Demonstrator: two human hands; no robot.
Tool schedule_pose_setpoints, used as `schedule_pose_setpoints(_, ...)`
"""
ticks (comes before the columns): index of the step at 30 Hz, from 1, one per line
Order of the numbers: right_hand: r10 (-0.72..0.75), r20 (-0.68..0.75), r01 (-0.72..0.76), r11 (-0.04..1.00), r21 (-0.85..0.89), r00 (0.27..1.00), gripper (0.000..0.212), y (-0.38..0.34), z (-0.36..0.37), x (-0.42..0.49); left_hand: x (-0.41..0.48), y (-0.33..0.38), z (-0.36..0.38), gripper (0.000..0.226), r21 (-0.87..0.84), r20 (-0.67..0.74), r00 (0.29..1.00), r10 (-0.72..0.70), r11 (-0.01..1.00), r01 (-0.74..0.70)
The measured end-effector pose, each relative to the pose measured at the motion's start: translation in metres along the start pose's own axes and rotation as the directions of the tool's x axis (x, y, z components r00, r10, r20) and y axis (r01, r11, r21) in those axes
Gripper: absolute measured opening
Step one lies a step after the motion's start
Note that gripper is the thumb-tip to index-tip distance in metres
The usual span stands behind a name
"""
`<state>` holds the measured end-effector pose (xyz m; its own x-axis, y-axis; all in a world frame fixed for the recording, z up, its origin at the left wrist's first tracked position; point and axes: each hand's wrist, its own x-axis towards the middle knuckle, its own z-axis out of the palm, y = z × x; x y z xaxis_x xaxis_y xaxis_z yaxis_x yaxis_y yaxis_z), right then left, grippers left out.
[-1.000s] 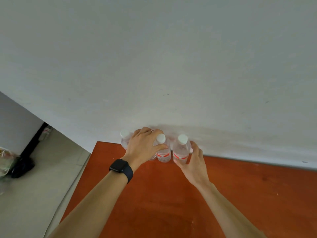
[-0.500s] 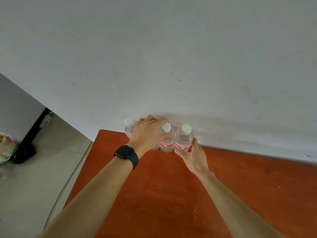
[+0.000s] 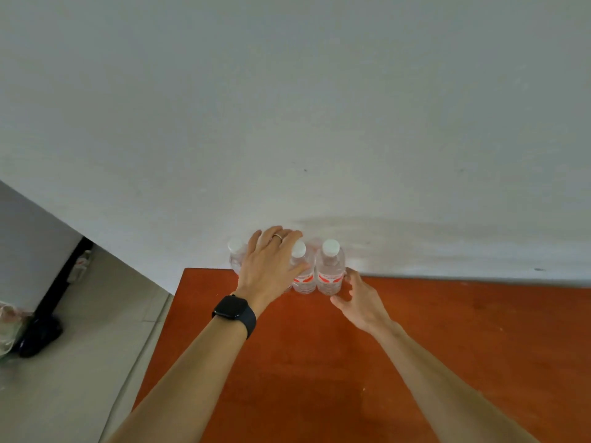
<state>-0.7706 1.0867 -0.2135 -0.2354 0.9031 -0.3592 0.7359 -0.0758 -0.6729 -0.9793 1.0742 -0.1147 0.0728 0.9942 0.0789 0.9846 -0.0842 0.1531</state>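
The right hand (image 3: 358,302) has slipped off the clear plastic, white-capped, red-labelled water bottle (image 3: 331,270) at mid-frame. It now hangs loosely open just right of that bottle and is the nearer hand. The left hand (image 3: 271,270) lies straight-fingered, gripping nothing, over the upright row (image 3: 302,276) at the orange wooden table (image 3: 319,362)'s far edge.

Water bottles (image 3: 331,270): clear plastic, glossy, smooth. Caps (image 3: 330,247): white plastic. Labels (image 3: 331,278): thin red/white film. Table (image 3: 319,362): orange-brown wood-look top, smooth, low sheen. Far wall (image 3: 287,107): white paint, matt, scuffed grey nr bottles. Smartwatch (image 3: 231,307): glossy black face, matt rubbery strap. Ring (image 3: 279,237): shiny metal. Floor (image 3: 80,346), left: pale tiles, dull.
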Motion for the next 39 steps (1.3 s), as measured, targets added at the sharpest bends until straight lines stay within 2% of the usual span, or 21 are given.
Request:
schedule_pose_setpoints(4,0.014,-0.055,-0.014,1.0,0.0,0.998,0.068,0.001,-0.02,-0.054,-0.037,0.019,-0.007,0.039,-0.075,-0.1,0.995,-0.015,0.997,0.008)
schedule_pose_setpoints(10,-0.056,-0.306,0.051,0.998,-0.022,0.951,0.043,0.022,-0.058,-0.174,-0.096,0.084,0.007,0.04,-0.296,0.086,0.996,0.027,0.955,0.0)
schedule_pose_setpoints(13,-0.041,-0.39,0.01,0.997,-0.08,0.92,0.039,0.046,-0.074,-0.241,-0.118,0.127,0.019,0.04,-0.318,0.177,0.976,0.13,0.946,-0.068)
schedule_pose_setpoints(19,0.101,-0.551,-0.214,0.966,-0.145,0.828,0.04,0.109,-0.109,-0.383,-0.162,0.248,0.029,0.041,-0.347,0.265,0.876,0.403,0.887,-0.304)
schedule_pose_setpoints(22,0.189,-0.654,-0.342,0.933,-0.113,0.732,0.042,0.142,-0.121,-0.468,-0.193,0.328,0.025,0.042,-0.366,0.245,0.792,0.559,0.81,-0.459)
schedule_pose_setpoints(28,0.408,-0.776,-0.568,0.819,0.079,0.481,0.043,0.204,-0.114,-0.66,-0.306,0.498,0.007,0.043,-0.396,0.171,0.55,0.817,0.568,-0.721)
schedule_pose_setpoints(30,0.472,-0.789,-0.616,0.772,0.156,0.393,0.044,0.223,-0.104,-0.722,-0.353,0.545,0.003,0.042,-0.382,0.138,0.472,0.871,0.486,-0.786)
schedule_pose_setpoints(35,0.559,-0.814,-0.674,0.662,0.327,0.154,0.043,0.261,-0.069,-0.88,-0.48,0.653,-0.007,0.044,-0.382,0.11,0.215,0.97,0.241,-0.892)
schedule_pose_setpoints(39,0.588,-0.809,-0.672,0.595,0.441,-0.01,0.041,0.285,-0.048,-0.982,-0.568,0.728,-0.018,0.045,-0.383,0.074,0.07,0.995,0.093,-0.919)
